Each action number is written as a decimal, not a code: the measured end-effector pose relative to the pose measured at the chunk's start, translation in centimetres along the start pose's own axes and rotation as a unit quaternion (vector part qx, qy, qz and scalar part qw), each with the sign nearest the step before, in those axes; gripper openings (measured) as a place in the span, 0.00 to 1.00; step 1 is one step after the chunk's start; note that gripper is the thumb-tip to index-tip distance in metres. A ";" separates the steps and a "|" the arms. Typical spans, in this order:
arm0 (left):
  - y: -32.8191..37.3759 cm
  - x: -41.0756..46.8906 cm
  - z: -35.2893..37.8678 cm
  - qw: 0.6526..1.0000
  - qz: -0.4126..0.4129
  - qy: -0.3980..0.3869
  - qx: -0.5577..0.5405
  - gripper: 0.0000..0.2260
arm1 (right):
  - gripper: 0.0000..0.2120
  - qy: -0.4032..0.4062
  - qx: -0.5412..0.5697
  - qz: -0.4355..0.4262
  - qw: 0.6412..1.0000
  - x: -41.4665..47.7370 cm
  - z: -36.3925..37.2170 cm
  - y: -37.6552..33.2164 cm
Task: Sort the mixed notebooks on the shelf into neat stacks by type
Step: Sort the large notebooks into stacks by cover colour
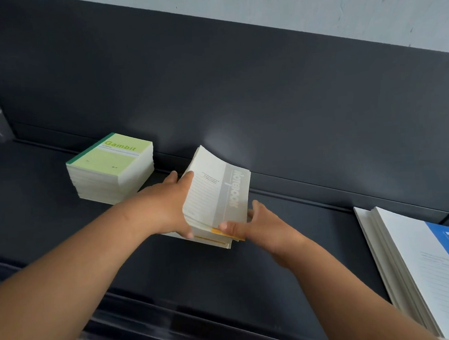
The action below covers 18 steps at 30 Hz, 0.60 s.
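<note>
Fingers of my left hand (168,207) curl round left edge of grey notebook bundle (217,194), thumb on top; right hand (261,225) pinches near corner. Bundle mid-shelf (302,257), between green stack (110,166) and blue stack (421,268).

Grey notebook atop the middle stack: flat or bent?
Bent: the grey notebook curves up off the stack at the back; left hand and right hand grip its edges.

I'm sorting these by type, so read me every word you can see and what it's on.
"Gambit": cover of the top green notebook.
"Notebook": sideways on the grey-banded notebook.
"Not", cut off at the frame's edge: blue-banded notebook.
Small print on all three covers: too small to read.
</note>
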<state>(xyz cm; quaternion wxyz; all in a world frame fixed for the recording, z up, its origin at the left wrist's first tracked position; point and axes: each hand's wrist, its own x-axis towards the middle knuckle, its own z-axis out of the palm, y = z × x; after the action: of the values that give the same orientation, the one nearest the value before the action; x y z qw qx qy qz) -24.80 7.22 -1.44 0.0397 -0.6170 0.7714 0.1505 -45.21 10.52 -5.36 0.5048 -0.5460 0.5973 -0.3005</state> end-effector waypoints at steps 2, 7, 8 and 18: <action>0.0 -0.1 0.1 1.000 0.012 0.017 -0.023 0.52 | 0.31 -0.004 -0.050 0.001 0.999 -0.2 0.4 0.3; 0.3 0.3 0.3 0.998 -0.023 0.043 -0.036 0.52 | 0.37 0.058 -0.188 -0.002 0.980 0.9 1.5 -0.4; 0.2 0.4 0.4 0.998 -0.025 0.047 -0.033 0.51 | 0.38 0.068 -0.205 -0.004 0.976 1.2 1.7 -0.4; 0.0 0.1 0.7 0.995 0.007 0.079 -0.065 0.54 | 0.37 0.091 -0.201 -0.019 0.975 0.1 1.7 -0.5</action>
<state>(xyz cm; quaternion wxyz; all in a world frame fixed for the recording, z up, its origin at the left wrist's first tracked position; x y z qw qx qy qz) -24.93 7.33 -2.11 -0.0625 -0.6229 0.7650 0.1512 -43.43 10.63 -5.48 0.3220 -0.6180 0.6784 -0.2327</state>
